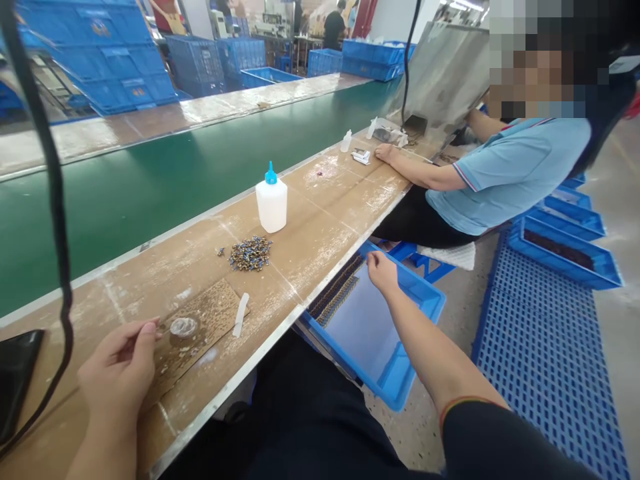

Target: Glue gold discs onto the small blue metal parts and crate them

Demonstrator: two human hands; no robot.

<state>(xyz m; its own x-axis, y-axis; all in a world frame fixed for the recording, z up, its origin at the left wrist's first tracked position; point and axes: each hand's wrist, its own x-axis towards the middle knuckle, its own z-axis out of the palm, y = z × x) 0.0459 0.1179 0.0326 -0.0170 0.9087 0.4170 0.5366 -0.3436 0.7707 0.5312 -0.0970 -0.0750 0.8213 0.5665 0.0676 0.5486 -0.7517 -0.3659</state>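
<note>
While my left hand (120, 367) is pinching thumb to finger at the edge of the cardboard (215, 313), just beside a whitish blob (183, 327), my right hand (384, 272) is hanging over the blue tray (400, 397), out past the table edge! Both grips are looking narrow, fingers curled in; whether either one is holding a small part, I can't tell. Down in that tray, rows of small parts (337, 300) are lining one end of a pale sheet (367, 327). Up on the table (320, 247), a loose heap of small parts (251, 253) is sitting behind the cardboard, and a white bottle (271, 205) with a blue cap is standing upright near it. A white strip (241, 315) is lying across the cardboard's right edge, and farther along, a co-worker (515, 173) is resting a hand on the tabletop.
</note>
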